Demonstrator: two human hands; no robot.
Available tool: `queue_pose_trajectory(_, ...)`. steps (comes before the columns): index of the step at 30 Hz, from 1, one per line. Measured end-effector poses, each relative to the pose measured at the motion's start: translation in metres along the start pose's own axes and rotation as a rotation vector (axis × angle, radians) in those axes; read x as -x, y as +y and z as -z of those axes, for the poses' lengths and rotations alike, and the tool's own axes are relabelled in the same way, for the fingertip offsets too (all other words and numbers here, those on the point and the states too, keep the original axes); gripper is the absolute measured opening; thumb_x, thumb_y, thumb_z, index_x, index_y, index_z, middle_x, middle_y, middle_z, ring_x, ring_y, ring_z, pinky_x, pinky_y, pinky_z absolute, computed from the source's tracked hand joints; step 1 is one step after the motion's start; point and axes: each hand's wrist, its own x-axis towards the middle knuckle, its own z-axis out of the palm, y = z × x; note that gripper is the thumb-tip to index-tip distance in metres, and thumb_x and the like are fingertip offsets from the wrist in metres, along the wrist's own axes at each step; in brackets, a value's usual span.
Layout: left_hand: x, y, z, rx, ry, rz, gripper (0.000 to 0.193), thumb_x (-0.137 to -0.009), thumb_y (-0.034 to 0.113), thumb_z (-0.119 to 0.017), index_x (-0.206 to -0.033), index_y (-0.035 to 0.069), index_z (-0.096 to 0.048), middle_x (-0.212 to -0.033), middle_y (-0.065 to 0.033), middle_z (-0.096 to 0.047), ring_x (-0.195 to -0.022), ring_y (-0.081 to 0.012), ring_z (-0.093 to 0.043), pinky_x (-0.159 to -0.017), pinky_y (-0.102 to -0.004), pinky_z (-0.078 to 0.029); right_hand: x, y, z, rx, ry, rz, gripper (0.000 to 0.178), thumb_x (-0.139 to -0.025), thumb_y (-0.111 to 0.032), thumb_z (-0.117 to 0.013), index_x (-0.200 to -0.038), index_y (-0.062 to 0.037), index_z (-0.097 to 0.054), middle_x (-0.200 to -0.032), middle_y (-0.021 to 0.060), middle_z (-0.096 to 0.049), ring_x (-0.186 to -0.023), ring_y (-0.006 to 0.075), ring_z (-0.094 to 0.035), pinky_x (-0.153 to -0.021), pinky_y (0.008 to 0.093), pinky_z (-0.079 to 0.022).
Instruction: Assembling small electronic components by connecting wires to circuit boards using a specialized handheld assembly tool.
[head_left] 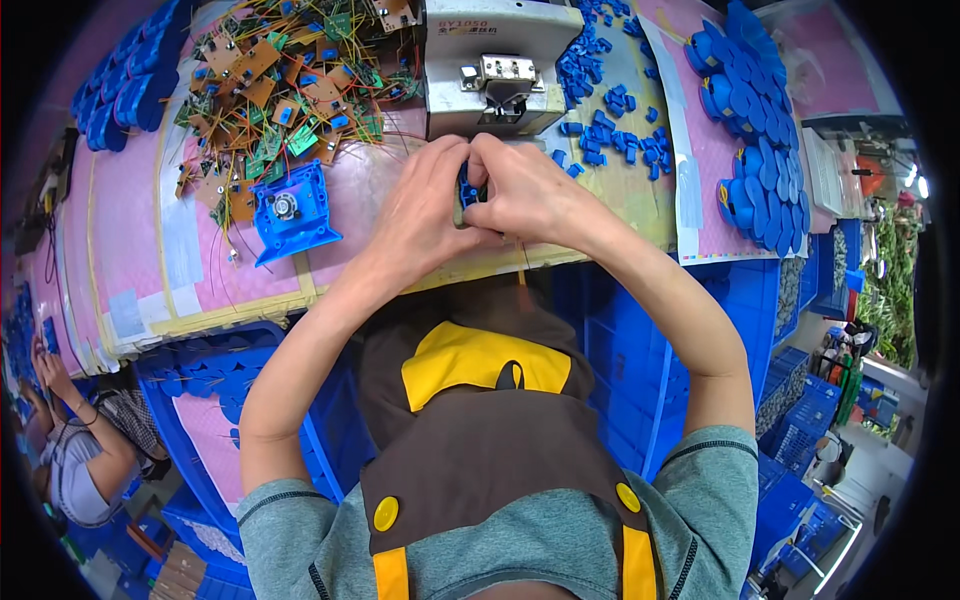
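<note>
Both of my hands meet at the table's front edge, just before a grey metal screw feeder [500, 75]. My left hand [428, 195] and my right hand [528, 192] are closed round a small part with blue and dark pieces [467, 190]. Fingers cover most of it, so its exact kind does not show. To the left of my hands lies an open blue plastic housing [322, 205] with a round silver speaker [285, 206] in its middle.
A heap of brown and green circuit boards with wires [290, 85] lies at the back left. Small blue plastic parts [600, 135] are scattered right of the feeder. Stacked blue housings stand at far left [130, 95] and far right [765, 195]. A co-worker's hand [52, 372] shows at the left.
</note>
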Motion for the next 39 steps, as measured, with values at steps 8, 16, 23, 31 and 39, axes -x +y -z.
queue_pose_trajectory(8, 0.01, 0.0, 0.001, 0.004, -0.014, -0.012, 0.083, -0.062, 0.022, -0.086, -0.132, 0.005, -0.044, -0.137, -0.0206, -0.042, -0.127, -0.0404, -0.042, -0.105, -0.0451, -0.038, 0.013, -0.004, 0.039, -0.536, -0.118, -0.21, 0.03, -0.088, -0.018, -0.069, -0.107, 0.0005, -0.054, -0.07, 0.0087, -0.063, -0.058, 0.014, -0.064, -0.05, 0.026, -0.051)
queue_pose_trajectory(16, 0.001, 0.009, 0.016, -0.189, -0.195, -0.15, 0.059, -0.069, 0.029, -0.083, -0.119, 0.013, -0.056, -0.148, -0.0221, -0.032, -0.131, -0.0459, -0.037, -0.108, -0.05, -0.034, -0.059, 0.077, 0.154, -0.529, 0.753, 0.388, 0.056, -0.073, -0.002, -0.068, -0.125, 0.0002, -0.046, -0.11, 0.0114, -0.057, -0.1, 0.0218, -0.056, -0.089, 0.0325, -0.048)
queue_pose_trajectory(23, 0.005, 0.007, 0.019, -0.23, -0.191, -0.152, 0.064, -0.067, 0.025, -0.084, -0.119, 0.008, -0.052, -0.143, -0.0232, -0.035, -0.128, -0.0452, -0.039, -0.106, -0.0491, -0.038, -0.107, 0.069, 0.157, -0.46, 0.602, 0.281, 0.047, -0.069, -0.01, -0.082, -0.107, -0.0036, -0.055, -0.088, 0.0009, -0.057, -0.081, 0.0134, -0.054, -0.076, 0.0278, -0.047)
queue_pose_trajectory(31, -0.002, 0.007, 0.018, -0.224, -0.216, -0.146, 0.059, -0.069, 0.028, -0.083, -0.115, 0.007, -0.053, -0.141, -0.0219, -0.038, -0.127, -0.0443, -0.04, -0.105, -0.0496, -0.039, -0.098, 0.048, 0.173, -0.385, 1.364, 0.571, 0.034, -0.077, -0.011, -0.08, -0.092, -0.0039, -0.05, -0.072, 0.0017, -0.059, -0.06, 0.01, -0.057, -0.055, 0.0255, -0.046)
queue_pose_trajectory(39, -0.03, 0.038, 0.026, 0.001, 0.102, -0.133, 0.074, -0.071, 0.029, -0.083, -0.13, 0.003, -0.047, -0.137, -0.0207, -0.044, -0.123, -0.0378, -0.046, -0.103, -0.0425, -0.04, -0.004, -0.061, 0.19, -0.744, 1.377, 0.617, 0.02, -0.081, -0.021, -0.077, -0.081, -0.0086, -0.062, -0.067, 0.0032, -0.061, -0.051, 0.0141, -0.059, -0.046, 0.0247, -0.047)
